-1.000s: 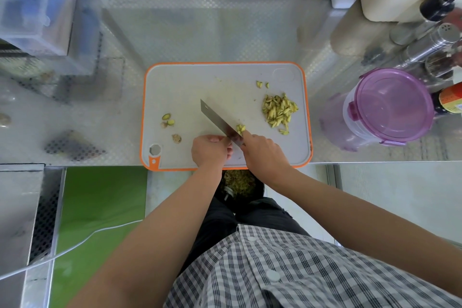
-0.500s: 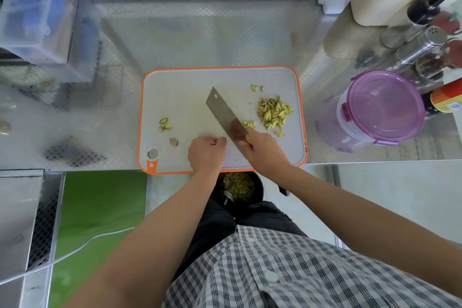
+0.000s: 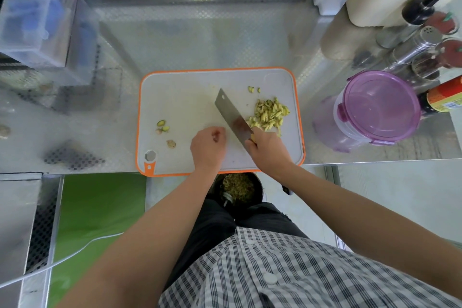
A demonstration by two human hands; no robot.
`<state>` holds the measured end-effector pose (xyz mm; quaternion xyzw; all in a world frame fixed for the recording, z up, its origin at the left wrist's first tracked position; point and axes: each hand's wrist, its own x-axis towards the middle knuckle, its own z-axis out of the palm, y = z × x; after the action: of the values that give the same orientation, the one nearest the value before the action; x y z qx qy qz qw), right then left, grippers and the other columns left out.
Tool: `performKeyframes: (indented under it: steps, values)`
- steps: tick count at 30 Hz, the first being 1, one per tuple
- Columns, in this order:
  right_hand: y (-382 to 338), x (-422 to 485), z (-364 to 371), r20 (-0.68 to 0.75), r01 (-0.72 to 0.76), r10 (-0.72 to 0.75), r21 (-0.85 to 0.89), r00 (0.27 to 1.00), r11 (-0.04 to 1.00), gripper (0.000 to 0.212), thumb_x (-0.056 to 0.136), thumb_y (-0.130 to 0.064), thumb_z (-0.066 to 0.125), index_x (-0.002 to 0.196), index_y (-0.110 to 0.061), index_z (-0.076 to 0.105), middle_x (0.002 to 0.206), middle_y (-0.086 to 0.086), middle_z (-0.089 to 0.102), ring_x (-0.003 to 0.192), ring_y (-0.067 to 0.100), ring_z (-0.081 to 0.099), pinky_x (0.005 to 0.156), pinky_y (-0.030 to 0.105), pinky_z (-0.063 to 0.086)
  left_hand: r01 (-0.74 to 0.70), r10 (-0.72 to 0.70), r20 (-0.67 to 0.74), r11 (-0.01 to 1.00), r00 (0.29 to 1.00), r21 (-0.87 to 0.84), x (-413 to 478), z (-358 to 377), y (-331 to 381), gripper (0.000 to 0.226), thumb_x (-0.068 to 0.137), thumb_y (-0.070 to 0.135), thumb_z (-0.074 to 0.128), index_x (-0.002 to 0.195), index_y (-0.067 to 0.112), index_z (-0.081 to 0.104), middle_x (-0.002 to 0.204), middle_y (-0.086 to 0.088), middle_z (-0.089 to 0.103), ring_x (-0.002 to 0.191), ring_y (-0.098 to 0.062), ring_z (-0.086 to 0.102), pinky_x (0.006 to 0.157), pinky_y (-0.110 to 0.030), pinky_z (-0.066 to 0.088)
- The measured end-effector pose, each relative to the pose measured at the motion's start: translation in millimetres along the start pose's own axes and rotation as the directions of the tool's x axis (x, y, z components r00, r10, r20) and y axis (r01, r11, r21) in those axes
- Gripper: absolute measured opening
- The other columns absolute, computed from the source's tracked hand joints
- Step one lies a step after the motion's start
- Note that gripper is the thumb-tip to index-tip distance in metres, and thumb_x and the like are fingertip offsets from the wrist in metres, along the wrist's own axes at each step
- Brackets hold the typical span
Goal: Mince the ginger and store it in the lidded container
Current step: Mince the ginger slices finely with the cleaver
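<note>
A pile of cut ginger strips [image 3: 270, 115] lies on the right part of the white, orange-rimmed cutting board [image 3: 185, 97]. My right hand [image 3: 268, 147] grips the handle of a cleaver [image 3: 232, 117], whose blade slants up-left with its right side touching the pile. My left hand [image 3: 208, 149] rests on the board just left of the blade, fingers curled, holding nothing that I can see. A few ginger scraps [image 3: 163, 127] lie at the board's left. The container with a purple lid [image 3: 375, 107] stands shut to the right of the board.
Bottles and a steel shaker [image 3: 412, 47] crowd the back right corner. A translucent box [image 3: 35, 15] stands at the back left. A black bin [image 3: 237, 187] with peelings sits below the counter edge, under my hands. A green mat [image 3: 100, 210] lies on the floor.
The cleaver has swept to the right, pushing the small cut bits into the main pile. My left hand stays curled beside the blade.
</note>
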<state>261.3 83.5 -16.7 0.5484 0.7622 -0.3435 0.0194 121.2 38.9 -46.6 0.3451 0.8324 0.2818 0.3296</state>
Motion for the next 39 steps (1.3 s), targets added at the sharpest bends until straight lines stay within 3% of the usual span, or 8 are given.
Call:
performKeyframes:
  steps: [2, 5, 11, 19, 23, 26, 36, 39]
  values:
    - [4, 4, -1, -0.029, -0.036, 0.036, 0.0, 0.999, 0.999, 0.011, 0.097, -0.02, 0.042, 0.093, -0.009, 0.042, 0.074, 0.01, 0.044, 0.068, 0.029, 0.044, 0.058, 0.032, 0.032, -0.038, 0.041, -0.032, 0.997, 0.999, 0.071, 0, -4, -2, 0.02, 0.089, 0.014, 0.056, 0.097, 0.016, 0.074, 0.087, -0.002, 0.069, 0.079, -0.018, 0.06, 0.074, -0.026, 0.042]
    - [9, 9, -7, -0.076, -0.032, 0.034, 0.034, 0.996, 0.999, 0.009, 0.096, -0.018, 0.042, 0.092, -0.009, 0.042, 0.068, 0.008, 0.044, 0.063, 0.027, 0.042, 0.052, 0.03, 0.029, -0.062, 0.073, -0.075, 0.99, 0.995, 0.128, 1, -8, -9, 0.018, 0.088, 0.012, 0.058, 0.094, 0.018, 0.074, 0.091, -0.001, 0.069, 0.08, -0.017, 0.061, 0.073, -0.024, 0.043]
    - [-4, 2, 6, 0.064, 0.079, -0.086, 0.107, 0.994, 0.991, 0.014, 0.094, -0.017, 0.046, 0.085, -0.007, 0.041, 0.06, 0.004, 0.04, 0.056, 0.026, 0.042, 0.052, 0.032, 0.033, -0.041, 0.068, -0.124, 0.977, 0.99, 0.21, 5, -9, -14, 0.019, 0.089, 0.025, 0.055, 0.094, 0.017, 0.072, 0.089, -0.003, 0.068, 0.082, -0.022, 0.062, 0.069, -0.03, 0.044]
    - [16, 13, -13, -0.111, -0.111, 0.124, 0.118, 0.986, 0.987, 0.012, 0.097, -0.017, 0.044, 0.095, -0.005, 0.046, 0.076, 0.012, 0.05, 0.067, 0.031, 0.05, 0.052, 0.031, 0.032, -0.131, 0.156, -0.097, 0.965, 0.983, 0.227, 3, -9, -13, 0.013, 0.089, 0.021, 0.057, 0.097, 0.018, 0.067, 0.096, -0.003, 0.059, 0.09, -0.019, 0.056, 0.073, -0.026, 0.04]
    - [-14, 18, -7, -0.06, 0.007, -0.001, 0.112, 0.998, 0.994, 0.029, 0.097, -0.022, 0.047, 0.117, -0.002, 0.05, 0.087, 0.017, 0.059, 0.079, 0.032, 0.057, 0.059, 0.032, 0.037, -0.078, 0.105, -0.125, 0.976, 0.987, 0.203, 9, -12, -8, 0.014, 0.091, 0.022, 0.054, 0.097, 0.016, 0.065, 0.09, 0.0, 0.062, 0.083, -0.017, 0.055, 0.07, -0.024, 0.035]
    - [-42, 29, 6, -0.007, 0.076, -0.076, 0.105, 0.997, 0.992, 0.024, 0.096, -0.022, 0.047, 0.109, -0.003, 0.05, 0.089, 0.02, 0.061, 0.079, 0.035, 0.058, 0.057, 0.034, 0.039, -0.024, 0.061, -0.18, 0.979, 0.982, 0.201, 16, -19, -8, 0.014, 0.091, 0.023, 0.053, 0.091, 0.014, 0.064, 0.086, -0.002, 0.064, 0.079, -0.021, 0.058, 0.066, -0.028, 0.037]
    - [-29, 53, -7, -0.065, -0.181, 0.198, 0.205, 0.978, 0.962, 0.014, 0.097, -0.021, 0.041, 0.088, -0.01, 0.038, 0.073, 0.012, 0.052, 0.066, 0.034, 0.059, 0.054, 0.044, 0.052, -0.095, 0.129, -0.136, 0.968, 0.982, 0.234, 41, -29, -4, 0.015, 0.09, 0.02, 0.051, 0.084, 0.013, 0.063, 0.079, -0.005, 0.063, 0.077, -0.024, 0.057, 0.063, -0.032, 0.039]
    - [-17, 45, -22, -0.085, -0.147, 0.172, 0.247, 0.981, 0.958, 0.012, 0.096, -0.021, 0.044, 0.095, -0.009, 0.046, 0.068, 0.006, 0.051, 0.064, 0.033, 0.057, 0.056, 0.045, 0.053, -0.183, 0.205, -0.067, 0.95, 0.976, 0.252, 49, -19, 10, 0.019, 0.094, 0.019, 0.048, 0.084, 0.012, 0.063, 0.082, -0.009, 0.06, 0.081, -0.029, 0.056, 0.066, -0.033, 0.037]
